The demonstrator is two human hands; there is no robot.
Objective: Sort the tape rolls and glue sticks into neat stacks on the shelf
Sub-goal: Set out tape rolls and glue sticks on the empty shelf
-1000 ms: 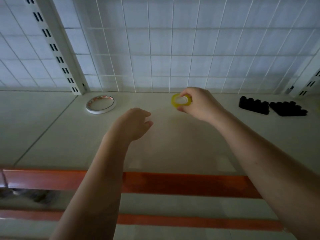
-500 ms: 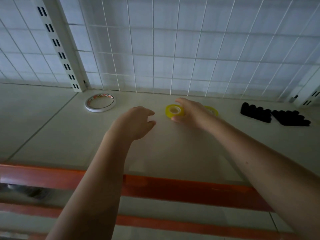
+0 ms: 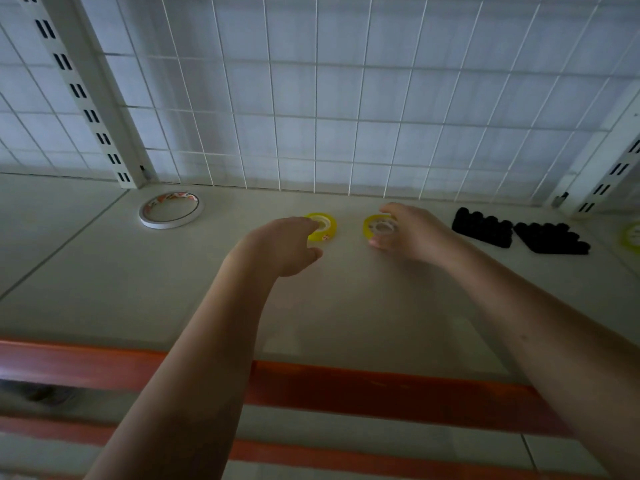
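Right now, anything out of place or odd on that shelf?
Nothing damaged or spilled. The tape isn't stacked: two yellow rolls lie flat side by side, the wide white roll sits apart at left, and another yellow one is past the black items.

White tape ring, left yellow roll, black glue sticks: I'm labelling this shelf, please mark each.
White tape ring (image 3: 151, 221), head view, front rim.
Left yellow roll (image 3: 328, 230), head view, side wall.
Black glue sticks (image 3: 483, 228), head view, left cluster's middle.

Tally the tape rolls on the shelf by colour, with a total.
Small yellow tape rolls: 3 — beside the left hand, under the right hand, at the far right edge.
Large flat white tape roll with patterned core: 1.
Total: 4.
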